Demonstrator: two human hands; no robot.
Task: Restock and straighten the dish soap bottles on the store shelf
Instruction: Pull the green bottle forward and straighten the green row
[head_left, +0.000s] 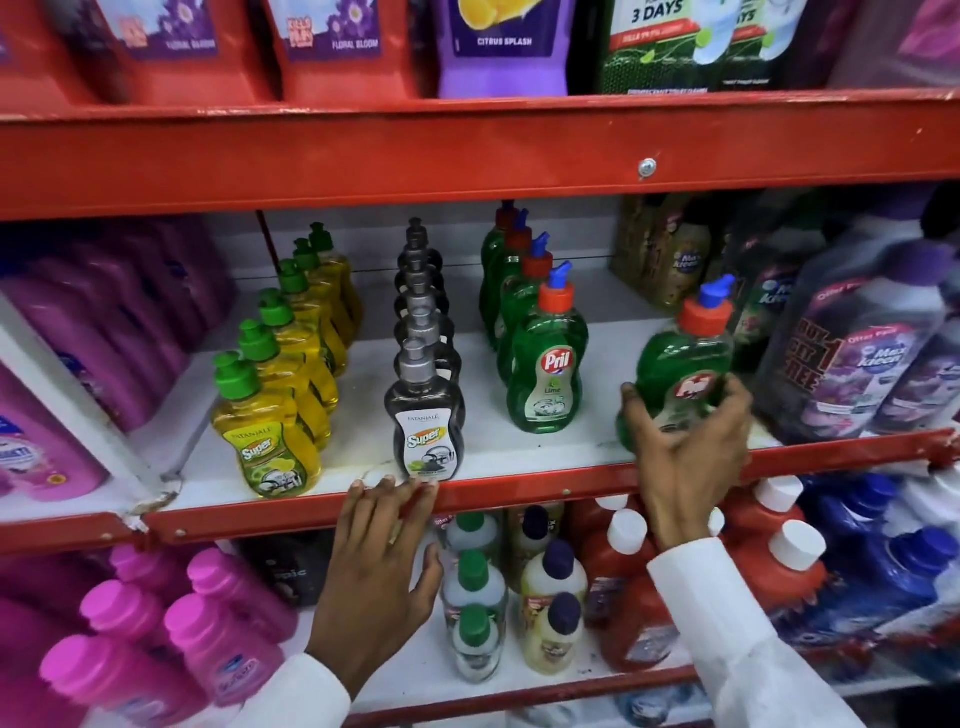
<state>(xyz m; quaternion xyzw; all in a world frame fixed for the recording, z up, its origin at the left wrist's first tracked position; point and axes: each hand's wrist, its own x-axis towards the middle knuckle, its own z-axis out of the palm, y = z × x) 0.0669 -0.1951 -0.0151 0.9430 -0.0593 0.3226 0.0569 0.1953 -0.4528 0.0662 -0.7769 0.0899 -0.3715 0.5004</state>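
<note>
On the white middle shelf (597, 447) stand three front-to-back rows of dish soap: yellow bottles with green caps (270, 441), dark grey bottles (426, 431) and green Pril bottles with red and blue caps (548, 374). My right hand (691, 452) grips another green Pril bottle (680, 358) at the shelf's front right; it is blurred and leans slightly. My left hand (379, 561) rests with its fingertips on the red front rail (519, 493), just below the front grey bottle, holding nothing.
Large purple cleaner bottles (862, 364) crowd the right of the shelf, pink bottles (62, 364) the left. A red shelf (467, 150) above carries refill pouches. Below are pink, white, red and blue bottles (550, 613). Bare shelf lies between the green row and my held bottle.
</note>
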